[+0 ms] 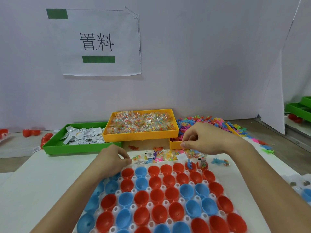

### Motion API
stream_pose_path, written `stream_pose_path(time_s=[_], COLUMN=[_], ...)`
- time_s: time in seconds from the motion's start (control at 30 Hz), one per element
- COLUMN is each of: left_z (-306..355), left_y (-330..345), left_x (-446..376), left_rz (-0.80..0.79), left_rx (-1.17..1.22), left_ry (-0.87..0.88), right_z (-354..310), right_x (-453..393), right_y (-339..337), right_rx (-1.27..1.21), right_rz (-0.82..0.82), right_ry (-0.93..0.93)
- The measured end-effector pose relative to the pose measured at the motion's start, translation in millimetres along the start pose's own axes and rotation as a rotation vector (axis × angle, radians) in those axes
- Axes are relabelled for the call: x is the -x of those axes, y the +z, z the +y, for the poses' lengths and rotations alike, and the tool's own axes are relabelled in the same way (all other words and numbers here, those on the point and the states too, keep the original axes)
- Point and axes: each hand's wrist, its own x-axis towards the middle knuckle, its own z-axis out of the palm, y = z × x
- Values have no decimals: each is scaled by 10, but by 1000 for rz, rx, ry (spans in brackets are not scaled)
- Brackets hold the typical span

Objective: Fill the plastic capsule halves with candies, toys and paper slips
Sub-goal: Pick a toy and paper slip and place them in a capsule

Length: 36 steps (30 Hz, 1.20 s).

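Red and blue capsule halves [171, 194] sit open side up in a white moulded tray [165, 201]. In the tray's far row, one red half holds a blue toy [189, 163] and its neighbour holds candy and a paper slip [202, 163]. My left hand [114, 158] has curled fingers and pinches the tray's far left corner. My right hand [202, 138] hovers above the loose candies, toys and slips [168, 154] beyond the tray. Its fingers are curled with thumb against forefinger, and what lies inside is hidden.
A green tray [50, 147] of paper slips stands at the back left. An orange tray [139, 136] of candy packets is beside it, with a pile of coloured toys [205, 122] to its right. Red capsule halves [32, 132] lie at far left. A white wall backs the table.
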Motion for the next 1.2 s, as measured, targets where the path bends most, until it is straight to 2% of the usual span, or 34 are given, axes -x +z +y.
stream_pose_path(time_s=[0.33,0.43,0.5,0.6,0.67,0.77,1.0,1.2], left_z=[27,142,278,502,609,691,729,672], left_y=[-26,-73,-111,-131,-123,-124,-126,-110], left_x=[7,41,90,219,290,349,395,365], left_rz=[84,182,212,89,44,27,-96,-152], left_rx=[-15,67,235,606,675,723,1078,1142], left_ry=[43,129,198,289,369,423,300,280], right_z=[-14,-59,-145,-339,-452,-528,-526,-514], right_x=[5,11,14,37,56,59,80,87], right_y=[3,-2,3,38,79,103,53,52], right_rx=[7,-27,-112,-319,-404,-498,-568,-510], right_rz=[1,34,73,37,-12,67,143,156], right_ry=[-4,-26,-72,-160,-198,-232,-206,-205])
